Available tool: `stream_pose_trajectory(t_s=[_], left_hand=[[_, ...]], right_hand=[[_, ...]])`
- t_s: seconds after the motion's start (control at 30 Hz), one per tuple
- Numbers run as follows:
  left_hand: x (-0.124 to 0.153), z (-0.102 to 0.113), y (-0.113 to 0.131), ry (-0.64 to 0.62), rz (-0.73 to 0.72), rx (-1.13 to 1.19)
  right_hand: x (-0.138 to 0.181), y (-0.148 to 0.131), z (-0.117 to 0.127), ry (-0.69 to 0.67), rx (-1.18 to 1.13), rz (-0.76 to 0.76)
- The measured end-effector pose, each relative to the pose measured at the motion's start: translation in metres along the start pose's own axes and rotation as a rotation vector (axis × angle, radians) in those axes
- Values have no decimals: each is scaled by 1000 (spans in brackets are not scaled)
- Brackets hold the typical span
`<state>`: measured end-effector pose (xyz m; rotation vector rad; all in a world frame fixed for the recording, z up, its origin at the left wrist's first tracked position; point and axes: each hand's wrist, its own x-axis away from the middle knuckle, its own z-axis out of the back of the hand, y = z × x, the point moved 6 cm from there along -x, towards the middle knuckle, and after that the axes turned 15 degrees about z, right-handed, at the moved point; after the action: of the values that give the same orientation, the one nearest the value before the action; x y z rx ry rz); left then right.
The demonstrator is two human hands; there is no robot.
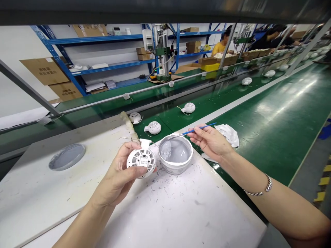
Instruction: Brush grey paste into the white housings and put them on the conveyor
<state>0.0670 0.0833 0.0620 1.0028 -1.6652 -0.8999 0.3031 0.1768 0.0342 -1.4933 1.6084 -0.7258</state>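
Note:
My left hand is closed around a round white fan housing with a vented face, a small printed label and thin wires at its top. Between the fingertips of my right hand is a slim blue paintbrush, tilted down to the left. Its tip reaches over the rim of a white tub of grey paste, though I cannot tell whether it touches the paste. The housing is just left of the tub. A crumpled white tissue lies beyond my right wrist.
A lid smeared with grey paste lies on the white board at left. Several similar white housings sit along the green conveyor belt. Behind stand blue shelves, a bench press and co-workers. A dark beam crosses overhead.

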Motion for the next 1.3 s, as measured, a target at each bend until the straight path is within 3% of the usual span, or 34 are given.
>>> stream_pose_trajectory(t_s=[0.27, 0.5, 0.63, 0.77, 1.07, 1.3], left_hand=[[1, 4, -7, 100, 86, 6], [5, 3, -11, 244, 92, 238], [8, -10, -15, 181, 100, 221], [10, -20, -19, 131, 100, 232], [12, -23, -21, 30, 85, 248], [11, -19, -24, 32, 67, 199]], right_hand=[[2, 0, -1, -14, -6, -4], [26, -26, -27, -97, 6, 241], [49, -39, -50, -216, 45, 380], [62, -37, -59, -284, 117, 413], [70, -39, -66, -364, 181, 474], [69, -40, -61, -375, 244, 509]])
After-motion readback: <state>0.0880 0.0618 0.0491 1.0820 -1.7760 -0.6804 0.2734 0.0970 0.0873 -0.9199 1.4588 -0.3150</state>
